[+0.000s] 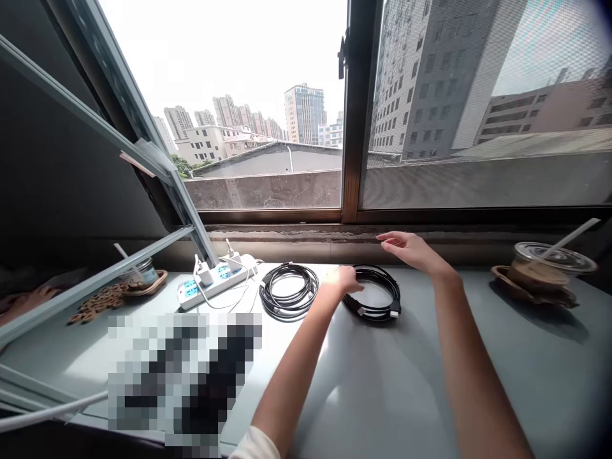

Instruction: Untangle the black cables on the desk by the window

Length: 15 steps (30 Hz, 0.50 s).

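Observation:
Two coils of black cable lie side by side on the grey-white table. My left hand (340, 282) is at the left edge of the right-hand cable coil (393, 290), its fingers curled over the cable. Two plugs show at the front of this coil, one with a pale metal end. Above and behind the coil's right side, my right hand (408, 248) is raised with its fingers stretched to the left, holding nothing. The other cable coil (270, 305) lies just left of my left hand, partly behind my forearm.
A white power strip (215, 288) with chargers and thin white wires stands at the left. A lidded drink cup (540, 271) with a straw is at the right. Metal bars (157, 166) slant across the left, with another person's hand (36, 301) beyond. A pixelated patch hides the front left.

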Tool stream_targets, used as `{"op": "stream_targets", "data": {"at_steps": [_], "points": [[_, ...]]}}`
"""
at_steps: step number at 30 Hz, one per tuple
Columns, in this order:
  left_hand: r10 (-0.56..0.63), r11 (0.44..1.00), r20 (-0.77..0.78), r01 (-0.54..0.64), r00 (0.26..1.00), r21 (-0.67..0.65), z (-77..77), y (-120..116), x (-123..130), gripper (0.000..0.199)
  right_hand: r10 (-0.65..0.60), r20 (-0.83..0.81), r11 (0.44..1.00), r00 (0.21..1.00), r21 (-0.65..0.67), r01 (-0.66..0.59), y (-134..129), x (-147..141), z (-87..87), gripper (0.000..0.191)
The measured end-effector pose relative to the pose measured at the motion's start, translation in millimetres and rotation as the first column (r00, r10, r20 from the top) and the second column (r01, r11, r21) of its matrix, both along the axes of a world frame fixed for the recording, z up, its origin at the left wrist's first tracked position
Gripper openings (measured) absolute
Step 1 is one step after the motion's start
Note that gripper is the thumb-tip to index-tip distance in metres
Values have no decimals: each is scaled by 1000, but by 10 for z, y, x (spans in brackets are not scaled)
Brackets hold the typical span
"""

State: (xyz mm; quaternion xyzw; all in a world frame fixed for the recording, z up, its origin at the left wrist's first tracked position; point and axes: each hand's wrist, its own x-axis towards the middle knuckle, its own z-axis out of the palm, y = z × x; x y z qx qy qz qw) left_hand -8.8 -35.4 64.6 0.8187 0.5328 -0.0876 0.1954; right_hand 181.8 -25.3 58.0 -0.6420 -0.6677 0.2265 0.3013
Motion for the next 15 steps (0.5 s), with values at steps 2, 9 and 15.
{"op": "stream_targets", "data": {"at_steps": [2, 9, 15], "points": [[118, 993, -69, -119, 991, -5, 43, 106, -169, 30, -16, 7, 991, 1000, -130, 17, -24, 21, -35, 36], [358, 889, -195, -397, 913, -227, 95, 244, -664, 33, -167, 153, 778, 974, -586, 226, 28, -29, -361, 49], [447, 800, -183, -483, 875, -356, -73, 333, -727, 35, -192, 179, 696, 965, -668, 262, 62, -111, -491, 44]]}}
